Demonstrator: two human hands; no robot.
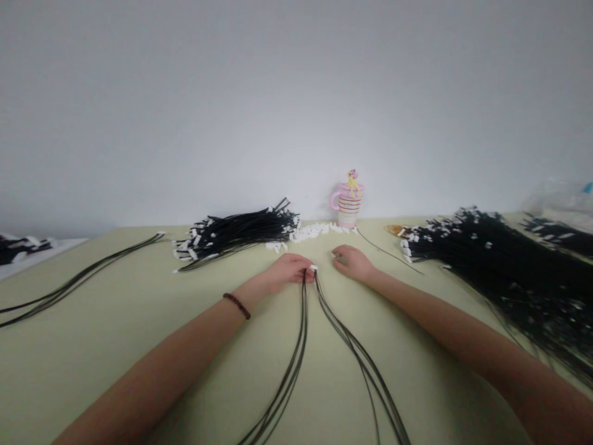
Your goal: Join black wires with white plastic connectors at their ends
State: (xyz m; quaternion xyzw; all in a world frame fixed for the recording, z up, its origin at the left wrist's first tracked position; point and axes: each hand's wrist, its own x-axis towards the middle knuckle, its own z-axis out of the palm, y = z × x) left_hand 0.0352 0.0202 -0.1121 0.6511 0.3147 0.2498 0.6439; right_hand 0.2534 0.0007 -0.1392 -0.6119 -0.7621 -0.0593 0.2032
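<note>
My left hand [290, 270] rests on the pale green table [139, 334], fingers pinched on the ends of thin black wires [296, 346] that trail back toward me. A small white connector [314, 267] sits at its fingertips. A second strand of black wires [356, 352] runs from the same spot toward the lower right. My right hand [352, 262] lies just to the right of it with fingers curled; what it holds, if anything, I cannot make out. A beaded bracelet [236, 305] circles my left wrist.
A bundle of black wires with white ends [236, 233] lies behind my left hand, loose white connectors [310, 232] beside it. A pink striped cup [348, 207] stands by the wall. A large wire heap [504, 266] fills the right; more wires [78, 281] lie left.
</note>
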